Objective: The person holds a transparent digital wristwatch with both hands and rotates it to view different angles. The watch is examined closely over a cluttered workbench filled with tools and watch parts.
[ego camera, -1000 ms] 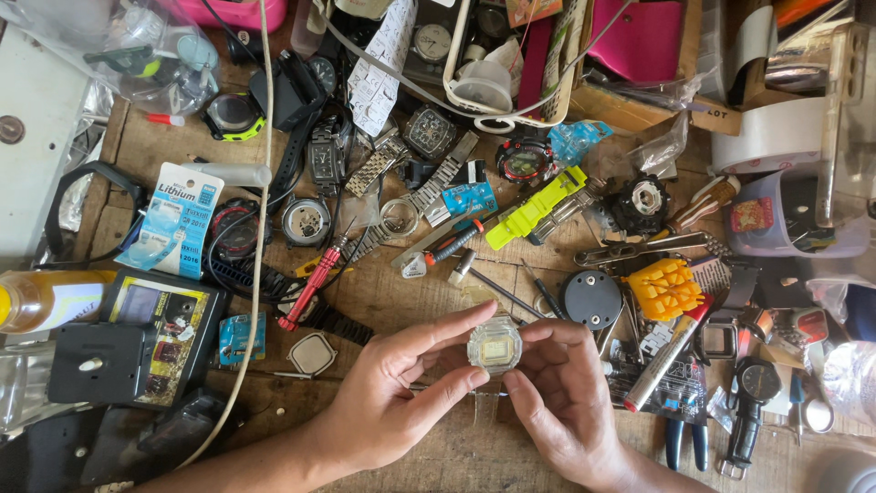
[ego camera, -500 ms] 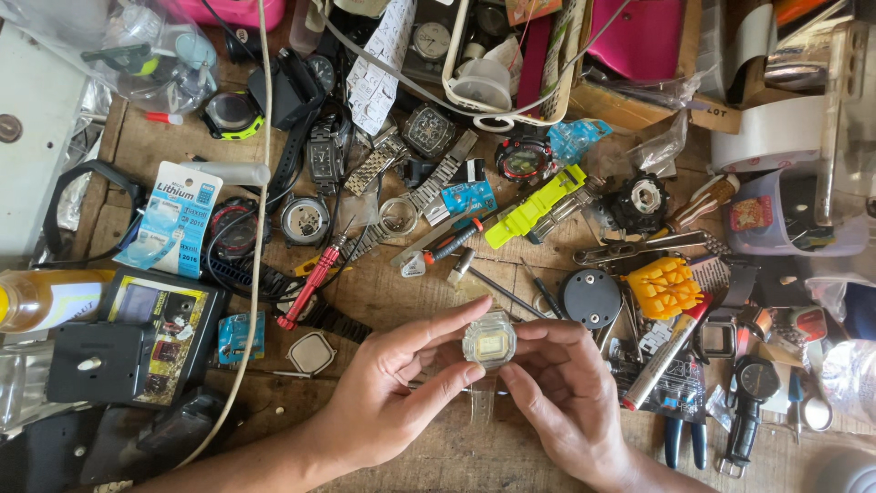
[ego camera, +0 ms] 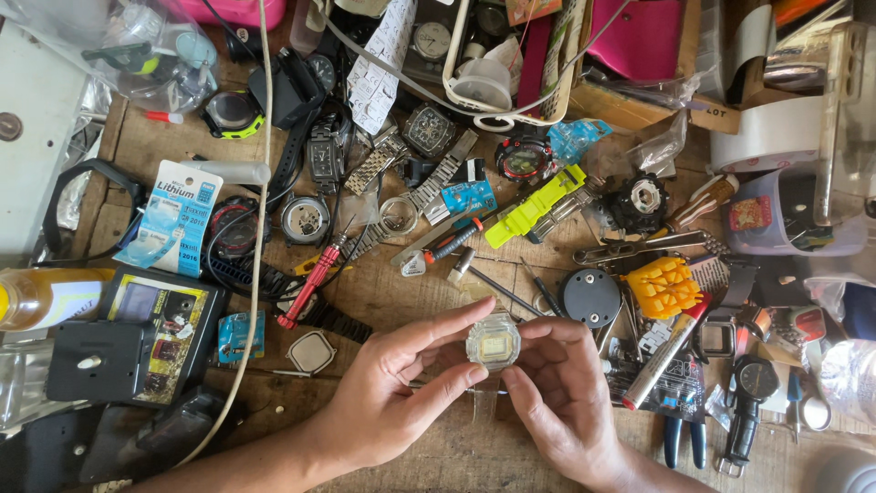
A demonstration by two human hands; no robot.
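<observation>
A small clear-cased watch body with a square yellowish face is pinched between both hands above a wooden workbench. My left hand grips its left side with thumb and forefinger. My right hand holds its right side and underside with thumb and fingertips. A clear strap hangs down from the case between the hands. Just beyond the fingers lie a black round case back and thin metal tools.
The bench is crowded: a red screwdriver, a loose square watch case, a yellow-green strap, a yellow case holder, pliers, a battery card, a black tester, several watches, a white basket and tape roll.
The hands and watch body have barely moved; the fingers shifted slightly around the case.
</observation>
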